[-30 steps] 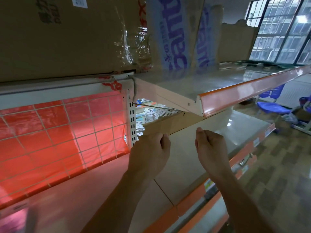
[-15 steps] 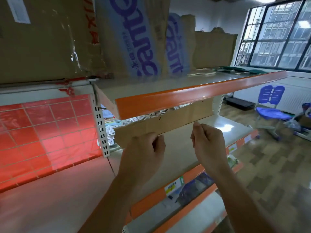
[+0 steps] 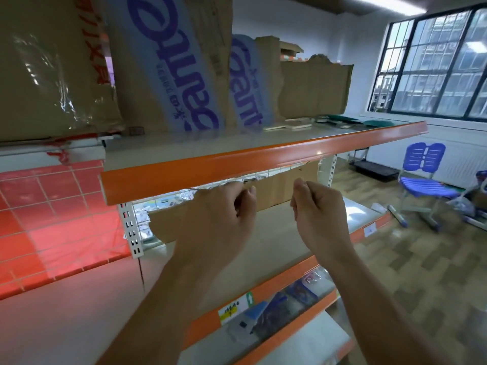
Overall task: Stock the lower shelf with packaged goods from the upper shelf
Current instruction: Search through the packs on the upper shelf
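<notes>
The upper shelf [image 3: 263, 157] has an orange front edge and carries large cardboard boxes [image 3: 52, 64], two with blue print [image 3: 168, 61], plus flat packets [image 3: 290, 125] farther right. The lower shelf [image 3: 279, 233] is a bare beige board with a cardboard strip [image 3: 284, 185] standing along its back. My left hand [image 3: 218, 217] and my right hand [image 3: 319, 214] hover side by side over the lower shelf, just under the orange edge. Both have curled fingers with nothing in them. Small packaged goods [image 3: 276, 309] lie on the shelf below.
A red-backed wire mesh panel [image 3: 52, 219] fills the bay to the left, beside a slotted white upright [image 3: 130, 230]. A blue chair [image 3: 424, 177] stands on the wood floor at right, under a large window [image 3: 434, 61].
The view has lifted and pulled back, showing more of the upper shelf and its boxes. Both hands rose a little toward the orange edge, still curled and holding nothing.
</notes>
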A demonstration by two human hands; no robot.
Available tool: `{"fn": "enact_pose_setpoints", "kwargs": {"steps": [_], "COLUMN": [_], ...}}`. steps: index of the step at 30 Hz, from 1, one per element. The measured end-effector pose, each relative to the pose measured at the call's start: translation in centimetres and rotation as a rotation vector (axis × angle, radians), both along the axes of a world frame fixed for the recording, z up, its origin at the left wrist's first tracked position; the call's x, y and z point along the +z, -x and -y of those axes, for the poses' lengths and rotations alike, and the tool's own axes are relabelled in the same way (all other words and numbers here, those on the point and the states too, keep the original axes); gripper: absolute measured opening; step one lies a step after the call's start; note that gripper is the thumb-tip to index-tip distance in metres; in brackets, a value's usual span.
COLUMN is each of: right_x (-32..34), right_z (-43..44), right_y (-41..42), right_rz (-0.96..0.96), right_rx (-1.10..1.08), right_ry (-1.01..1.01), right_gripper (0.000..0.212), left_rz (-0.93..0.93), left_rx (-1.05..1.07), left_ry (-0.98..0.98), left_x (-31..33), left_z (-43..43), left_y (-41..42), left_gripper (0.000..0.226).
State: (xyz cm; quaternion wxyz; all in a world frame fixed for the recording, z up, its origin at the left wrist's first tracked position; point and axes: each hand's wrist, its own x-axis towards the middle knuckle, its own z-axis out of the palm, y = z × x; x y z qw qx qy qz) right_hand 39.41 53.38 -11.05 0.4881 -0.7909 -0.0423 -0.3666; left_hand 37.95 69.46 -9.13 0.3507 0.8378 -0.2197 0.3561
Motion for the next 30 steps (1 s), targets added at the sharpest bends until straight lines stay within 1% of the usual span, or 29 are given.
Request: {"fn": "enact_pose_setpoints", "kwargs": {"steps": [4, 11, 15, 20, 22, 26, 30], "right_x": [1.1, 3.5, 3.9, 4.1, 4.1, 4.1, 4.5], "right_z": [1.6, 4.9, 6.4, 8.6, 9.7, 12.5, 15.8], "right_y": [-1.3, -5.1, -7.4, -10.0, -10.9, -12.8, -14.3], "right_rz": [0.053, 0.160, 0.164, 0.162, 0.174, 0.179, 0.167], "right_rx": [0.002, -0.059, -0.090, -0.091, -0.086, -0.042, 0.033], "right_ry": [0.008, 0.077, 0.104, 0.090, 0.101, 0.114, 0.137], "right_gripper": [0.049, 0.053, 0.051, 0.050, 0.050, 0.049, 0.049], "left_rz": [0.099, 0.239, 0.236, 0.205, 0.188, 0.142, 0.130], "left_rx": [-0.026, -0.055, 0.005, 0.059, 0.084, 0.210, 0.336], "left_ry": [-0.024, -0.051, -0.104, -0.124, -0.140, -0.194, -0.197], "left_x": [1.3, 5.1, 5.5, 5.8, 5.9, 5.8, 6.2], "left_z": [2.2, 5.0, 6.5, 8.1, 9.1, 11.7, 14.7], "left_y": [-1.2, -4.6, -6.8, -9.1, -9.9, -11.7, -13.5], "left_gripper": [0.046, 0.036, 0.031, 0.041, 0.040, 0.033, 0.033]}}
